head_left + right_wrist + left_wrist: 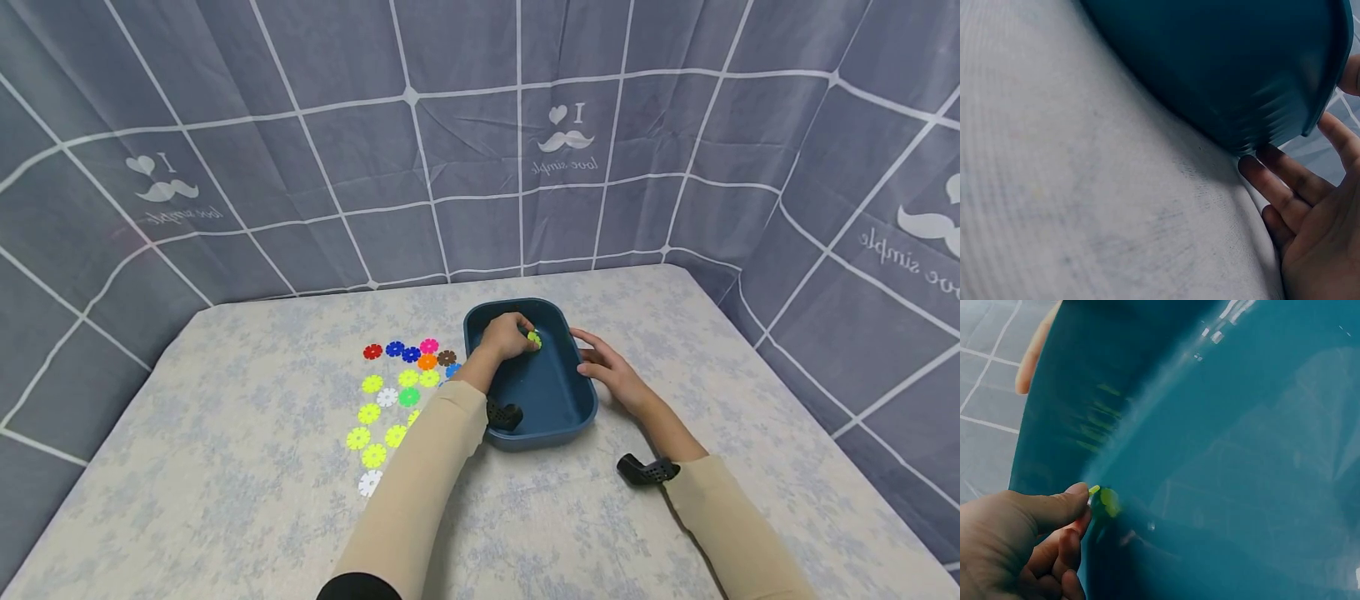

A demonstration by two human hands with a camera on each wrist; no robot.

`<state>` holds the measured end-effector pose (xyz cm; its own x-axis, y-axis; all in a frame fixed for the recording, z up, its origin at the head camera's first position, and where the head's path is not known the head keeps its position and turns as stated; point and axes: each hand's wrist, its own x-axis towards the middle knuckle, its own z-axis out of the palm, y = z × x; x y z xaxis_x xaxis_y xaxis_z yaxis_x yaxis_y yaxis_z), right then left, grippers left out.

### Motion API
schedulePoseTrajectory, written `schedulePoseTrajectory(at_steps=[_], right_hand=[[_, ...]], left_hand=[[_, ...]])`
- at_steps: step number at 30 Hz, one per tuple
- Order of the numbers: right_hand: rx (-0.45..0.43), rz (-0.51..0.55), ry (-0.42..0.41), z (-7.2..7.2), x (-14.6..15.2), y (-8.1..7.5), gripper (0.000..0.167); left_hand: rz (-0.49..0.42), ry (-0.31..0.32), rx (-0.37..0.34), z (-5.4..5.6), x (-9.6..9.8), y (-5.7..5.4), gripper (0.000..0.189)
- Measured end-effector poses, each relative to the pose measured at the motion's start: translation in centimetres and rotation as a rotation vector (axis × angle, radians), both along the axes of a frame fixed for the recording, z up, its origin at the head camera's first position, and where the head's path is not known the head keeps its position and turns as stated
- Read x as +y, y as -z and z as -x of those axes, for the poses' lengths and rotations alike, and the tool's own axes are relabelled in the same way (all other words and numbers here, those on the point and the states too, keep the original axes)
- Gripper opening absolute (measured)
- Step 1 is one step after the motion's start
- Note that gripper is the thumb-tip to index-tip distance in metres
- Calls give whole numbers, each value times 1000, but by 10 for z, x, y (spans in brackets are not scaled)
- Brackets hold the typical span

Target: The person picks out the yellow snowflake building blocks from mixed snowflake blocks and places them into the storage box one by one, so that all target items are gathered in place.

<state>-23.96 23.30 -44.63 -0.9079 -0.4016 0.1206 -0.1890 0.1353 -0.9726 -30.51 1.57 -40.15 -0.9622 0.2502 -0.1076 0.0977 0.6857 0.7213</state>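
Note:
A yellow-green snowflake disc [535, 340] is pinched between the thumb and fingertips of my left hand [506, 336], which reaches inside the blue plastic bin [543, 437]. In the left wrist view only the edge of the disc [1094, 490] shows, close to the bin's inner wall; a blurred yellow-green patch beside it may be a reflection. My right hand [611, 372] touches the bin's right side from outside. Its fingers [1269, 182] lie loosely extended against the outer wall in the right wrist view, near the table.
Loose snowflake discs in yellow-green, white [370, 482], red [372, 352], blue, pink, orange, brown and green [409, 397] lie left of the bin, some partly hidden by my left sleeve. A grey patterned curtain [480, 150] hangs behind the cloth-covered table [225, 467].

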Motion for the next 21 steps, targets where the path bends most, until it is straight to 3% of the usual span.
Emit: schedulePoseTrajectory(at_steps=[14,21], right_hand=[[-6,-7,9,-1,0,-1,60],[-3,-9,11,-1,-1,-1,60]], left_hand=[[37,33,-15,-2,5,2,35],[96,-7,16,-2,6,3,33]])
